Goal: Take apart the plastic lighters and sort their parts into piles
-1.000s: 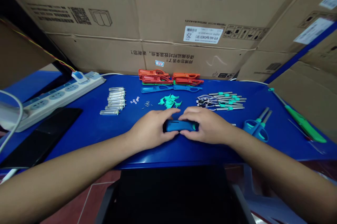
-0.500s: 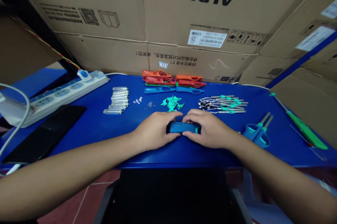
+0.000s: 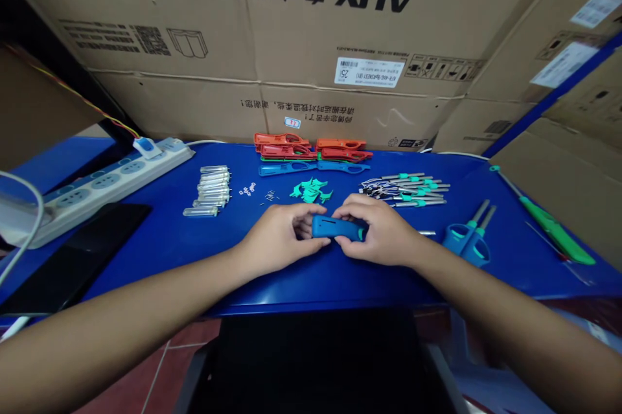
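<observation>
A blue lighter-like body (image 3: 333, 227) lies crosswise between my hands above the blue table. My right hand (image 3: 379, 229) is closed round its right end, where a bit of green shows. My left hand (image 3: 282, 238) is at its left end, thumb below and fingers curled behind, touching it. A metal rod (image 3: 427, 233) shows just right of my right hand. Beyond the hands lie green trigger pieces (image 3: 311, 190), tiny pins (image 3: 272, 195) and small white pieces (image 3: 247, 190). Metal-tipped rods with wires (image 3: 413, 188) lie at the right.
Clear tubes (image 3: 208, 190) and a power strip (image 3: 111, 181) are at the left, beside a black phone-like slab (image 3: 72, 258). Orange, red and blue shells (image 3: 291, 151) line the back. Two blue lighters (image 3: 469, 239) and a green screwdriver (image 3: 554, 227) lie right.
My left hand has loosened and shifted slightly left, exposing the blue body's left end. The metal rod beside my right hand shows more. The whole view has shifted a little.
</observation>
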{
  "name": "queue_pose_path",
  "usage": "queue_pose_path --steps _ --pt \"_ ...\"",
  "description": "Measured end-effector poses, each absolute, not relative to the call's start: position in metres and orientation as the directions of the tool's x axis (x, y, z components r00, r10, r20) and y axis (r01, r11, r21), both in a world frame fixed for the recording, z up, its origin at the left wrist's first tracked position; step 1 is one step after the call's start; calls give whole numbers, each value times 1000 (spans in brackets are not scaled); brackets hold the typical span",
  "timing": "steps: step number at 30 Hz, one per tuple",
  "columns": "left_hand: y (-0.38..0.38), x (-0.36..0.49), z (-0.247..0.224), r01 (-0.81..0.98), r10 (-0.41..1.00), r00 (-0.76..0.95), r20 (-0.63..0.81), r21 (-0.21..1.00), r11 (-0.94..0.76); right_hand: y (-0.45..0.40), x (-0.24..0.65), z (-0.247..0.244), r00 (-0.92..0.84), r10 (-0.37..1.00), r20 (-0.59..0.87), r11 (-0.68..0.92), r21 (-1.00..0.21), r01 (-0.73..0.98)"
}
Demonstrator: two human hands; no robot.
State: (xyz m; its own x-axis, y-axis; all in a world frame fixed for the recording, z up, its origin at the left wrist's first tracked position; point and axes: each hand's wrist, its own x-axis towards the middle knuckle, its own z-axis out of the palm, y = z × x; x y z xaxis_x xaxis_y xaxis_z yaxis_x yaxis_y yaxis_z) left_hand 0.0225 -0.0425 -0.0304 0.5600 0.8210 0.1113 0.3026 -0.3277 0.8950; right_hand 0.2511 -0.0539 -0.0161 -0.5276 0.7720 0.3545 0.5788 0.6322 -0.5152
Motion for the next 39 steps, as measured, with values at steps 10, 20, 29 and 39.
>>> queue_pose_path --steps 10,20,29,39 --pt "-39 29 -33 53 858 500 -118 993 105 -49 253 -21 -577 677 457 736 -410 539" --pt "-39 31 -41 44 844 487 -227 971 236 -57 248 -4 -673 726 144 687 -201 698" --pt "-35 22 -26 617 853 519 -57 716 -328 -52 249 -7 -676 723 140 688 -237 686" --pt "-33 9 -13 696 731 675 -98 413 -588 -60 249 -11 -758 652 13 751 -152 643"
